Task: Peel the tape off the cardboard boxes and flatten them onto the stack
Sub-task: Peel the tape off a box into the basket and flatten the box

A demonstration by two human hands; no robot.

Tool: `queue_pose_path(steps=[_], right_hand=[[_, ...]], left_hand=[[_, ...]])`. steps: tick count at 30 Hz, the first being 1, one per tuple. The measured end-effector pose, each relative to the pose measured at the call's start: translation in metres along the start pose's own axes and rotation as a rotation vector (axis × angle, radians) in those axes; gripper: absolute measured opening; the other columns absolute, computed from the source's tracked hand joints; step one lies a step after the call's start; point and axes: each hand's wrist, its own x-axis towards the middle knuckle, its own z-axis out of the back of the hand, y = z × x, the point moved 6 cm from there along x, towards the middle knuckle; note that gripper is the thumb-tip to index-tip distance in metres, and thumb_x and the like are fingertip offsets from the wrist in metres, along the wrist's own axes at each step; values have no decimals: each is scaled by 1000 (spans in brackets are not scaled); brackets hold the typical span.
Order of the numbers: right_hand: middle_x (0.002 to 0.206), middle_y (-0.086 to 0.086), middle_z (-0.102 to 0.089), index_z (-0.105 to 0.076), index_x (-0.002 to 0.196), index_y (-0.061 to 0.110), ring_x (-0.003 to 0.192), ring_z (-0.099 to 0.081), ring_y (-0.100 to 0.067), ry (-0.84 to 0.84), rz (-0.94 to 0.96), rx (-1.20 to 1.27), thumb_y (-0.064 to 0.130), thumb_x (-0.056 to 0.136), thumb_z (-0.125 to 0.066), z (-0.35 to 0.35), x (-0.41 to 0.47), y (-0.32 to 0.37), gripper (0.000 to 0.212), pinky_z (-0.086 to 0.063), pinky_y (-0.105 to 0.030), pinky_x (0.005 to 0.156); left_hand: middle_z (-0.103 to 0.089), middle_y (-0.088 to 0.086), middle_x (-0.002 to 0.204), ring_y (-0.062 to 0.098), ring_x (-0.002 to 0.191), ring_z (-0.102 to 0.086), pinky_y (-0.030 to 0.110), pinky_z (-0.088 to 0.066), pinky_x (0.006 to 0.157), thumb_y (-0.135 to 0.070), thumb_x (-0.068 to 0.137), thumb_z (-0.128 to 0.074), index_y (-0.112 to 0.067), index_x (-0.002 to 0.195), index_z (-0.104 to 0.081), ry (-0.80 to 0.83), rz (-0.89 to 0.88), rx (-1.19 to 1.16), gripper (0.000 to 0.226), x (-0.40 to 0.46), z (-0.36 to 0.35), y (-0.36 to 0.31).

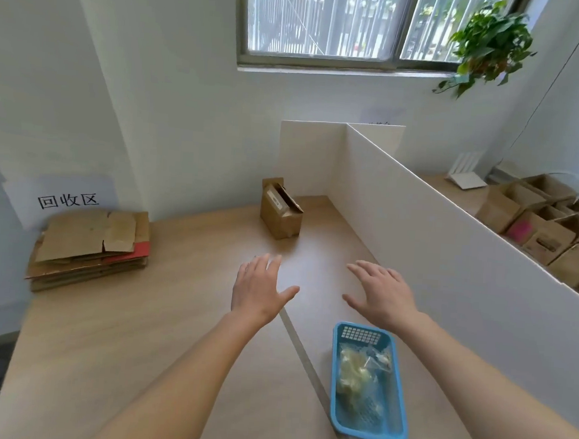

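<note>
The wooden desk fills the lower half of the view, bounded on the right by a tall white divider that turns a corner at the far end. Beyond the divider, many open boxes crowd together on the other side. On the desk's far left lies the stack of flattened cardboard, brown sheets with a red edge showing on the right, its top sheet creased and notched; a white sign with black characters leans on the wall just behind it. The box still to be dealt with stands upright near the far end of the desk, close to the divider's corner, small and brown, with its top flaps partly open and a pale label on one flap. A blue basket sits near the front right, holding crumpled clear tape. Both hands hover over the desk, well short of the box and holding nothing: the left hand and right hand are palm down, fingers straight and spread, thumbs pointing inward.
</note>
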Motion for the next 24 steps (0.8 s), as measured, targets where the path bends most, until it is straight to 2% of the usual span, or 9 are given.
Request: queue_pose_path(steps=[7,12,17,21,24], right_hand=[[161,8,-33,-30,156,32,148,-29,-12,39,121,46,61,96,-48,-64,165,-34,69,-22,-36,121],[159,8,-36,-32,155,30,146,-34,-12,73,162,106,60,95,-49,-121,280,-60,69,-24,-34,119],[159,5,-37,-31,156,26,142,-40,-19,110,156,237,58,95,-53,-184,371,-73,72,-31,-36,114],[160,7,-35,-26,158,27,140,-43,-19,95,119,378,55,95,-56,-223,438,-73,75,-46,-39,100],[162,6,-31,-20,160,28,145,-37,-19,107,31,524,56,92,-61,-255,483,-70,84,-44,-43,103]], left_hand=[[-31,4,163,21,151,-23,36,-13,124,-66,96,-50,-17,158,-26,21,130,71,82,115,-61,37],[-29,4,164,20,152,-22,36,-15,124,-65,96,-51,-17,159,-25,56,222,74,84,211,-122,61],[-27,3,165,20,152,-22,38,-16,124,-67,94,-53,-19,160,-23,65,333,-16,87,293,-191,88],[-23,3,167,22,153,-20,38,-20,123,-68,91,-55,-22,161,-22,41,418,-103,89,348,-240,109],[-22,1,167,23,153,-22,40,-25,119,-71,89,-56,-28,161,-19,34,489,-186,92,386,-273,127]])
